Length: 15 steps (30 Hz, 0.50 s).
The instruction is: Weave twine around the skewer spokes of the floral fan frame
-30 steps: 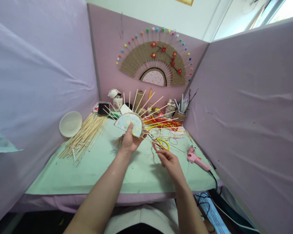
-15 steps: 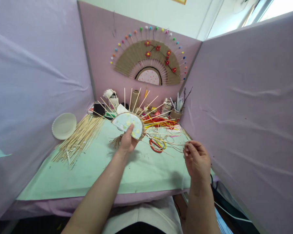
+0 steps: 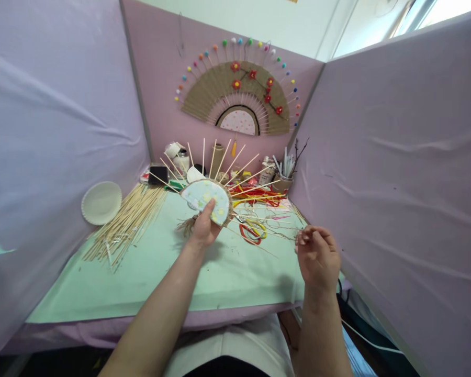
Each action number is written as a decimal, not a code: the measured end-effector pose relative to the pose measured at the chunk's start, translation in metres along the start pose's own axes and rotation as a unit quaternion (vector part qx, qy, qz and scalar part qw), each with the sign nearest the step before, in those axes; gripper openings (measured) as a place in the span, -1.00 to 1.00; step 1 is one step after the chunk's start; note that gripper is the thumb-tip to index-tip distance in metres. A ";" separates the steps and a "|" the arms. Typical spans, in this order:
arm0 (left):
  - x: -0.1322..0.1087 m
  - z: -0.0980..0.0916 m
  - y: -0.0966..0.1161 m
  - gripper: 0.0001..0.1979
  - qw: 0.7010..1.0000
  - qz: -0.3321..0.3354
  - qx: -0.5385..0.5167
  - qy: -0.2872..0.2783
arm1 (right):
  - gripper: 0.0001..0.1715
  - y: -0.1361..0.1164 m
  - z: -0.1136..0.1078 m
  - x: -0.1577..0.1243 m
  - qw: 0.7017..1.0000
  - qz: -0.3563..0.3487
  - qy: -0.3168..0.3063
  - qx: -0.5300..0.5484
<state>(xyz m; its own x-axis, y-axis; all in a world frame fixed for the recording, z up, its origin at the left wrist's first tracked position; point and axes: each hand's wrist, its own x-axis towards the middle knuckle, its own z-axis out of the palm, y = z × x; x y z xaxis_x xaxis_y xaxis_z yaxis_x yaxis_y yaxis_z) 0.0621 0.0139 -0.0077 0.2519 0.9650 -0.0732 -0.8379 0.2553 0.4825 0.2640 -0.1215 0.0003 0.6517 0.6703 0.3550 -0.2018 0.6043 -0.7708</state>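
Note:
My left hand (image 3: 206, 228) grips a half-round fan base (image 3: 202, 193) covered in pale blue, yellow-patterned cloth, thumb on its face. Thin wooden sticks (image 3: 238, 154) fan out from its curved edge, which has a brown cord border. To the right, my right hand (image 3: 318, 256) is closed with fingertips pinched on thin twine (image 3: 284, 228) that runs toward the base. Under these strands lie scissors (image 3: 249, 234) with red and yellow handles. A brown bundle of frayed twine (image 3: 186, 225) shows left of my left wrist.
A pile of loose sticks (image 3: 127, 222) and a white scalloped dish (image 3: 101, 203) are at the left. Red and yellow cords (image 3: 255, 195), jars and a pot of glue sticks (image 3: 283, 183) line the back. A finished fan (image 3: 235, 94) hangs on the pink panel.
The right hand's fingers have curled and turned slightly, staying on the twine. The fan base is tilted a little differently, with its sticks shifted slightly right.

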 end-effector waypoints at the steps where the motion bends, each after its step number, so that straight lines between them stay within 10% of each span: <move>1: 0.000 0.001 0.000 -0.73 1.000 0.004 -0.003 0.006 | -0.83 -0.002 -0.001 -0.002 1.000 -0.001 -0.014 -0.001; 15: 0.003 -0.001 0.008 -0.76 0.996 0.008 -0.077 0.034 | -0.68 0.064 0.017 -0.036 0.935 0.168 -0.177 -0.259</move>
<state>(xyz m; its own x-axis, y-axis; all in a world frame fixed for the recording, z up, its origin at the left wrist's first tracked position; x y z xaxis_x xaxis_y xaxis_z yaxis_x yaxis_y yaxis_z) 0.0561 0.0188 -0.0047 0.2090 0.9694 -0.1291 -0.9072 0.2414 0.3444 0.2152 -0.0998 -0.0523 0.3140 0.9406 0.1289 0.0892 0.1059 -0.9904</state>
